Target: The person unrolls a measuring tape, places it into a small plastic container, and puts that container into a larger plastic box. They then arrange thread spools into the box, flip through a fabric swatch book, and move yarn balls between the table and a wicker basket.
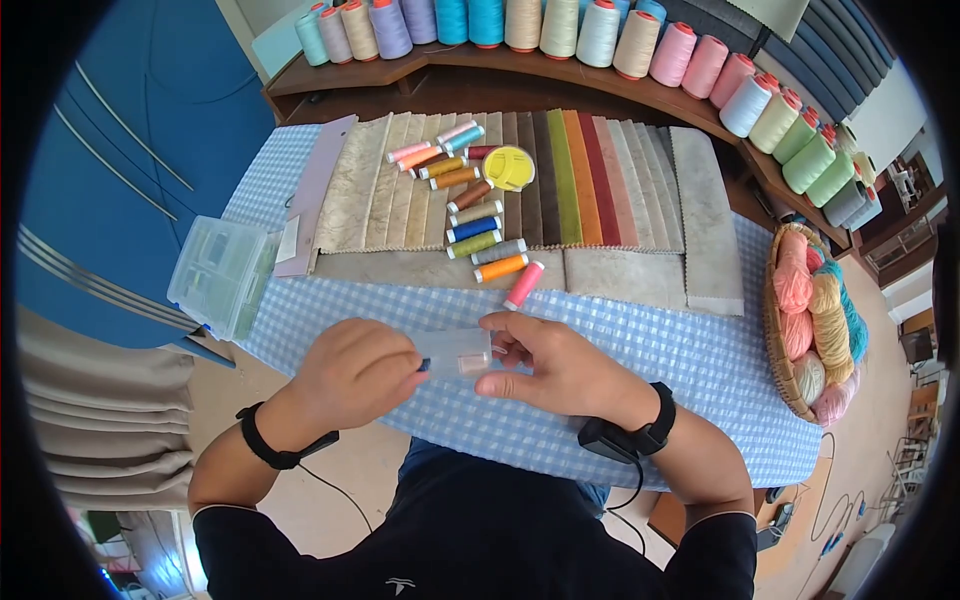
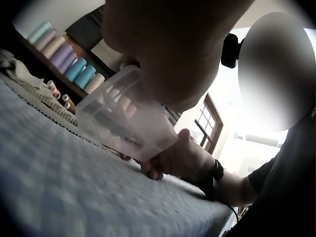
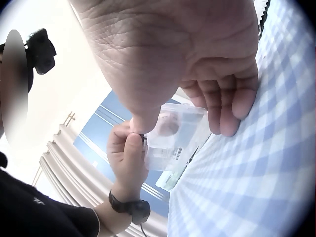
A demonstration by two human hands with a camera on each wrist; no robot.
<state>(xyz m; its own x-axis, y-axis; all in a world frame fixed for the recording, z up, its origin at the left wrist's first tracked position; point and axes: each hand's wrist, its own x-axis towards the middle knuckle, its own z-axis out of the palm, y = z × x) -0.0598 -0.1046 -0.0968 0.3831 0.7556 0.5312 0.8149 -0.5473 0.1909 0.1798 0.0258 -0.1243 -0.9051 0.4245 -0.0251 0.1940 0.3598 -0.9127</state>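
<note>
A small translucent plastic box [image 1: 452, 353] is held between both hands above the checked cloth; a pale pinkish thing shows through its right part. My left hand [image 1: 362, 372] has curled fingers and pinches a small dark blue part at the box's left end. Around the right end lie the thumb and fingers of my right hand [image 1: 560, 365]. In the left wrist view the box [image 2: 123, 118] appears tilted, with dark lettering on its side. The right wrist view shows the box [image 3: 174, 150] between the right thumb and fingers, with the left hand [image 3: 128, 153] at its far end.
Thread spools [image 1: 475, 229] and a round yellow-topped container [image 1: 509, 168] lie on fabric swatches [image 1: 600, 180]. A pink spool [image 1: 524, 286] lies near the box. At left stands a clear case [image 1: 215, 275]; at right, a yarn basket [image 1: 777, 330]. Large cones [image 1: 487, 25] line the back shelf.
</note>
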